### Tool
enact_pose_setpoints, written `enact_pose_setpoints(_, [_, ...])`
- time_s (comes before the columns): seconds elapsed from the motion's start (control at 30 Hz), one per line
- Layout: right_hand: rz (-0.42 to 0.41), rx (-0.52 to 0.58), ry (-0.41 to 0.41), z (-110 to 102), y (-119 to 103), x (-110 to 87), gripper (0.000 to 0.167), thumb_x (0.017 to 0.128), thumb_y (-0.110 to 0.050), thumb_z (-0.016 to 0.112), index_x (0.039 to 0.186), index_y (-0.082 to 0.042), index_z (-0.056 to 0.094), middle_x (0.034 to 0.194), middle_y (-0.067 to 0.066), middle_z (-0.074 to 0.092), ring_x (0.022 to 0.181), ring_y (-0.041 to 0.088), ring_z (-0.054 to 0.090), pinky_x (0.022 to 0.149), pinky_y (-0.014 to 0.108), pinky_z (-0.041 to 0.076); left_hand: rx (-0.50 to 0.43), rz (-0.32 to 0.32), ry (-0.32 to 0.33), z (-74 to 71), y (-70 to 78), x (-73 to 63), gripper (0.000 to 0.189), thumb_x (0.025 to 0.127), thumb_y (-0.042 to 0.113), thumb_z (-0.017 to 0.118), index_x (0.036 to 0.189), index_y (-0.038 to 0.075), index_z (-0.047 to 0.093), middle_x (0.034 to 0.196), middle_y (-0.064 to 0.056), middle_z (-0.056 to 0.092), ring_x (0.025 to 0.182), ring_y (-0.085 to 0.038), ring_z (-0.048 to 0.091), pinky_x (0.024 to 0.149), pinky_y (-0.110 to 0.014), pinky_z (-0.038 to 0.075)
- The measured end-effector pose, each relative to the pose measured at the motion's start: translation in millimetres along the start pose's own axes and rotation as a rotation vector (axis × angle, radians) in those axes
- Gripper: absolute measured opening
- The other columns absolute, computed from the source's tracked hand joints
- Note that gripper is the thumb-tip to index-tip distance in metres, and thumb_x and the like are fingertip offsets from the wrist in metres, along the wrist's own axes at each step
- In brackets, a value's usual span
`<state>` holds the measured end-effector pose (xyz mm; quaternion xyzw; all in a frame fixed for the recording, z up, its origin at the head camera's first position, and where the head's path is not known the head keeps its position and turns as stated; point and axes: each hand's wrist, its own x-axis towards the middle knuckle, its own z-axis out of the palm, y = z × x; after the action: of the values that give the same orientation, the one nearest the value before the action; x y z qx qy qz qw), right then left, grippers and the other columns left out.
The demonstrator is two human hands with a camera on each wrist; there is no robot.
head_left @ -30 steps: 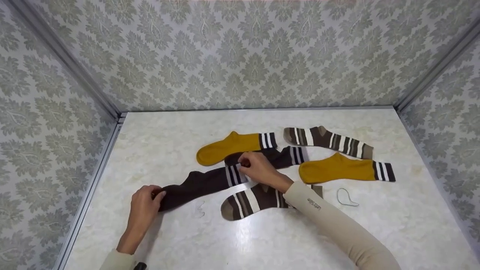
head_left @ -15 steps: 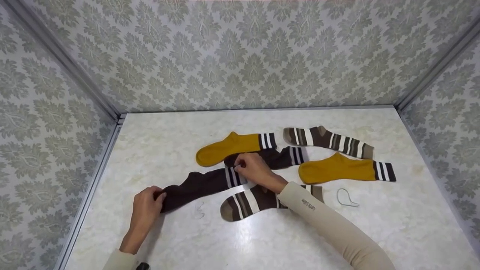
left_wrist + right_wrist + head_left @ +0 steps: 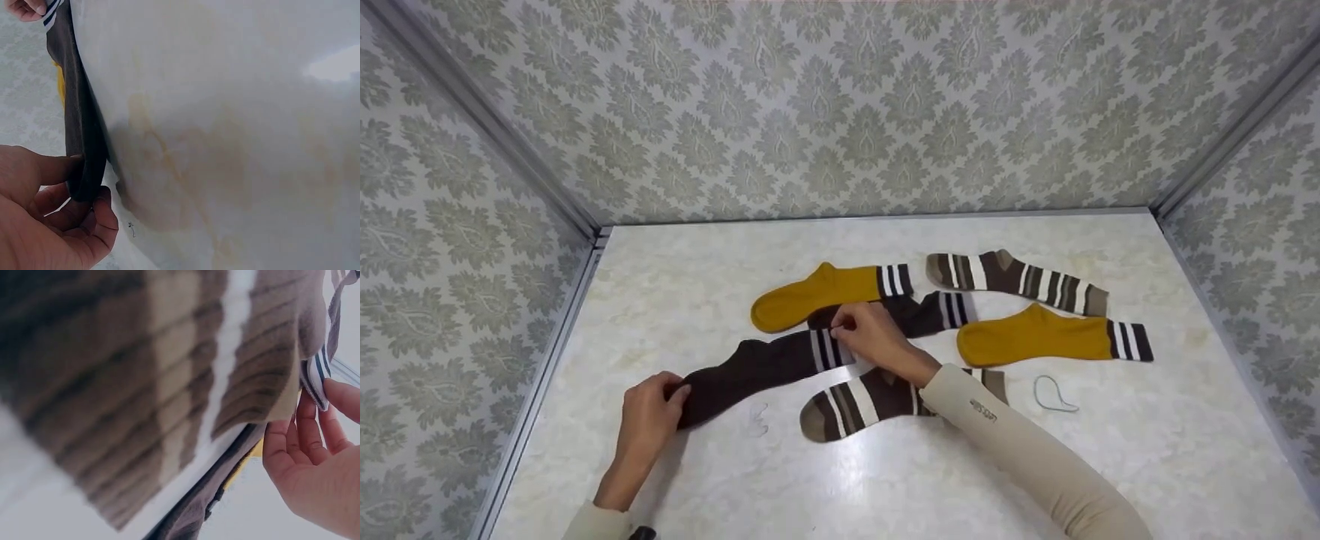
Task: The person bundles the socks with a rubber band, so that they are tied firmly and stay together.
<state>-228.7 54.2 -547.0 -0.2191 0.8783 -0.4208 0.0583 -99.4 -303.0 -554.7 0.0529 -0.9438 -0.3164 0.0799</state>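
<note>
A dark brown sock (image 3: 757,367) with a grey-striped cuff stretches between both hands, low over the table. My left hand (image 3: 649,416) pinches its toe; in the left wrist view, thumb and fingers of that hand (image 3: 56,216) close on the dark toe end (image 3: 87,180). At the cuff, my right hand (image 3: 877,337) pinches the striped edge between thumb and fingertips, as the right wrist view also shows with the cuff (image 3: 316,377). A second dark sock (image 3: 926,319) lies behind the right hand, partly hidden by it. Under the right forearm is a brown striped sock (image 3: 859,405), partly covered.
A mustard sock (image 3: 810,294) lies behind the dark ones, and another mustard sock (image 3: 1035,337) to the right. At the back right rests a second striped sock (image 3: 997,274). A thin string loop (image 3: 1054,395) lies on the marbled table (image 3: 885,487). Patterned walls enclose three sides.
Both hands keep hold of the dark sock in nearly the same place. The right hand's fingers have shifted slightly left along the cuff.
</note>
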Motion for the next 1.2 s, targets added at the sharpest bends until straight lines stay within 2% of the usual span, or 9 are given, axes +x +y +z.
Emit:
enact_pose_setpoints(0.2, [-0.042, 0.012, 0.024, -5.3, -3.8, -2.0, 0.004, 0.101, -0.007, 0.078, 0.1, -0.005, 0.082, 0.103, 0.009, 0.081, 0.094, 0.024, 0.073, 0.087, 0.041, 0.06, -0.005, 0.004, 0.02, -3.3, 5.5, -1.5, 0.009, 0.099, -0.002, 0.077, 0.104, -0.01, 0.078, 0.103, -0.027, 0.078, 0.1, -0.047, 0.075, 0.09, -0.06, 0.058])
enact_pose_setpoints(0.37, [-0.061, 0.052, 0.038, -13.6, -10.2, -4.5, 0.004, 0.101, -0.005, 0.078, 0.1, -0.004, 0.082, 0.1, 0.009, 0.081, 0.092, 0.024, 0.073, 0.088, 0.042, 0.06, -0.01, 0.004, 0.019, -6.3, 14.1, -1.7, 0.009, 0.099, -0.001, 0.077, 0.103, -0.009, 0.077, 0.101, -0.027, 0.078, 0.098, -0.045, 0.075, 0.089, -0.059, 0.057])
enact_pose_setpoints(0.6, [-0.058, 0.083, 0.045, -29.6, -15.8, -11.7, 0.004, 0.102, -0.007, 0.078, 0.102, -0.005, 0.08, 0.099, 0.007, 0.08, 0.089, 0.02, 0.073, 0.085, 0.038, 0.061, -0.023, 0.014, 0.02, -6.5, 29.0, -2.4, 0.006, 0.099, 0.001, 0.078, 0.101, -0.005, 0.079, 0.093, -0.018, 0.078, 0.087, -0.034, 0.073, 0.08, -0.048, 0.056])
enact_pose_setpoints(0.9, [-0.062, 0.123, 0.081, -56.3, -4.5, -22.9, 0.005, 0.101, -0.003, 0.077, 0.105, -0.001, 0.08, 0.1, 0.011, 0.08, 0.089, 0.022, 0.075, 0.084, 0.036, 0.062, -0.047, 0.063, 0.007, -1.5, 49.2, 0.6, 0.005, 0.098, 0.001, 0.08, 0.098, -0.004, 0.079, 0.086, -0.012, 0.075, 0.08, -0.026, 0.067, 0.074, -0.037, 0.052])
enact_pose_setpoints(1.2, [-0.013, 0.117, 0.136, -79.6, 8.0, -42.8, 0.005, 0.1, -0.003, 0.078, 0.104, 0.0, 0.08, 0.096, 0.01, 0.079, 0.083, 0.019, 0.071, 0.074, 0.026, 0.056, -0.095, 0.067, -0.039, 8.6, 69.2, 4.3, 0.006, 0.1, 0.002, 0.077, 0.096, -0.001, 0.08, 0.086, -0.009, 0.075, 0.082, -0.024, 0.066, 0.076, -0.037, 0.053])
